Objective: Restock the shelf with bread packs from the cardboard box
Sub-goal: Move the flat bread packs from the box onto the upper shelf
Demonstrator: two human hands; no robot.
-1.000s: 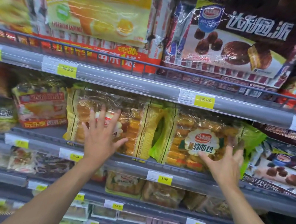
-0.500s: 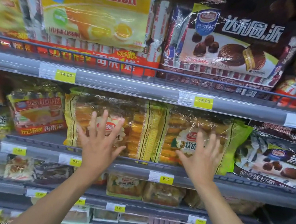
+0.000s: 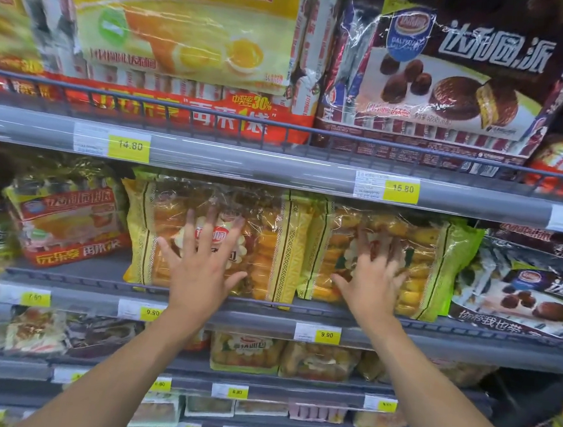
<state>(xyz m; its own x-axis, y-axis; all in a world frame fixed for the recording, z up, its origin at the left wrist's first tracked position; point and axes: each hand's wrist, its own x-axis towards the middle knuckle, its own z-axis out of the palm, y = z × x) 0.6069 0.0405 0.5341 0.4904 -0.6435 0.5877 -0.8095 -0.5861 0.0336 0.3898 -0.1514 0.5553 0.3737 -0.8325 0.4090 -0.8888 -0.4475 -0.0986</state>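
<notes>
- yellow pack point(image 3: 283, 248), green pack point(image 3: 439, 270) upright, side by side on shelf point(image 3: 256, 321)
- left hand point(image 3: 199, 267), right hand point(image 3: 371, 284) spread flat, pressing one each
- cardboard box unseen; remainder unknown

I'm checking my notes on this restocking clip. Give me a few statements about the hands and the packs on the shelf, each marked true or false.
1. The left hand lies with fingers spread on the yellow-edged bread pack. True.
2. The right hand grips a pack on the top shelf. False: it rests, fingers spread, on the green-edged bread pack one shelf lower.
3. Both bread packs stand side by side on one shelf. True.
4. The price tag below the green-edged bread pack reads 15.80. False: the 9.90 tag sits below it; the 15.80 tag is on the rail above.
</notes>
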